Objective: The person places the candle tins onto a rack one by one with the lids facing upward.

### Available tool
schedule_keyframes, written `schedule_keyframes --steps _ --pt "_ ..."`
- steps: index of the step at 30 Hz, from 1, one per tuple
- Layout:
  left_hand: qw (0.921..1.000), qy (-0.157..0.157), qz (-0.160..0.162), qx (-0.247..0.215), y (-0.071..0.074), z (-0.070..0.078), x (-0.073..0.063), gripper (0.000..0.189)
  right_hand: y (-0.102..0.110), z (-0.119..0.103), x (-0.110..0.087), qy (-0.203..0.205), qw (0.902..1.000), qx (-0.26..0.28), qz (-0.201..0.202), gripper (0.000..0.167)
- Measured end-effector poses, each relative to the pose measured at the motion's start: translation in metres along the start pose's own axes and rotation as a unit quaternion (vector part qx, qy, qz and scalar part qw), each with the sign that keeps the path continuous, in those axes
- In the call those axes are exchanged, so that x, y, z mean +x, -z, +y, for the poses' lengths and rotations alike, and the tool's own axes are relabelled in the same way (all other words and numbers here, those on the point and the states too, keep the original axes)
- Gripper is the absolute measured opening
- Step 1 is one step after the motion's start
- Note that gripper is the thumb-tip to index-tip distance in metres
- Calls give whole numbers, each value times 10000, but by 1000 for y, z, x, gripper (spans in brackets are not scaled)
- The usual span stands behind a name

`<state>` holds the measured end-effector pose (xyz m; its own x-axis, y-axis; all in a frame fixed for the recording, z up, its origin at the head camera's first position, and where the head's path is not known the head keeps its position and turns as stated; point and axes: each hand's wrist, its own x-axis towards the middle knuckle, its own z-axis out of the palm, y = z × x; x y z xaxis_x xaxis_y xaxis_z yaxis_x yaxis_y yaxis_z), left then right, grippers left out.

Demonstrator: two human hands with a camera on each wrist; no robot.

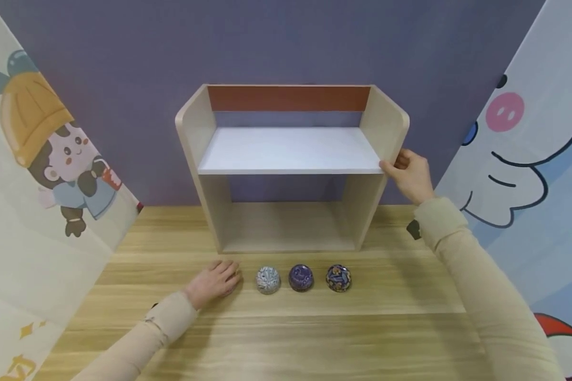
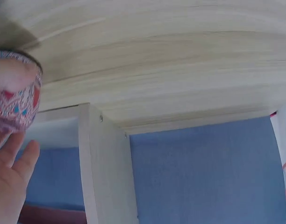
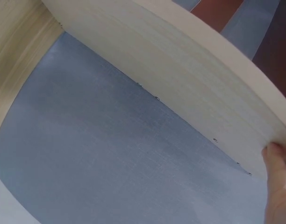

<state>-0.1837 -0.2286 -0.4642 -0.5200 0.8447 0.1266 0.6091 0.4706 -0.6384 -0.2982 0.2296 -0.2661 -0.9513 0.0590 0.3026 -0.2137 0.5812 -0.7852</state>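
Observation:
My left hand lies at the left end of a row of small round tins, its fingers over one tin and hiding most of it in the head view. The left wrist view shows this tin, patterned red, white and blue, with the thumb and fingers around it. My right hand grips the right side panel of a two-tier shelf, its thumb at the front edge. To the right of my left hand sit a white-and-grey tin, a purple tin and a dark floral tin.
The shelf stands on a wood-grain table against a blue-grey back wall. A brown strip runs across its upper back. Printed cartoon panels flank the table, one left and one right.

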Motion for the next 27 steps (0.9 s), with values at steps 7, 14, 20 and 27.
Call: schedule_keyframes --steps 7,14,20,27 --pt "9986 -185 149 467 -9 6 0 31 -3 3 0 -59 10000 64 25 57" --pt "9985 82 72 532 -8 11 3 17 -5 2 1 37 10000 69 46 57" --pt "9982 163 -254 519 -7 15 1 21 -8 1 1 65 9999 77 61 56" --pt "9977 225 -401 495 -8 14 4 26 -7 2 1 85 9996 133 229 52"
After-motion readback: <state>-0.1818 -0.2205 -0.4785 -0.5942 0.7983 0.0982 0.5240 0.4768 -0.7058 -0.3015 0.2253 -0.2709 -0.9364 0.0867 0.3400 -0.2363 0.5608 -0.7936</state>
